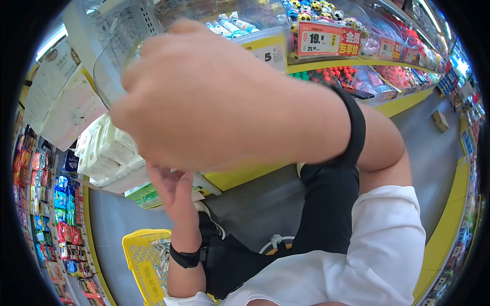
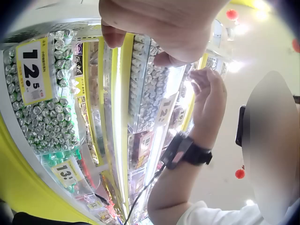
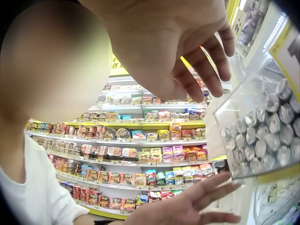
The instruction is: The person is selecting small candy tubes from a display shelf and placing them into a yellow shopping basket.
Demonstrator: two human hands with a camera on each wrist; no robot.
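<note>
My right hand (image 1: 199, 97), blurred in the head view, reaches across in front of the shelf to the left. In the right wrist view its fingers (image 3: 206, 70) hang loosely bent, with nothing visible in them. Close beside them is a clear plastic bin (image 3: 234, 176) of silver-wrapped rolls (image 3: 262, 140). My left hand (image 1: 176, 191) is lower, partly hidden behind the right one in the head view. The right wrist view shows this left hand (image 3: 187, 206) with straight, spread fingers below the bin, holding nothing visible.
A yellow basket (image 1: 133, 245) with small wrapped pieces in it stands on the floor by my left arm. White paper packs (image 1: 102, 150) are stacked left of the hands. Bins of wrapped sweets (image 1: 326, 15) line the shelf. Another shelf of packets (image 1: 64, 199) runs along the left.
</note>
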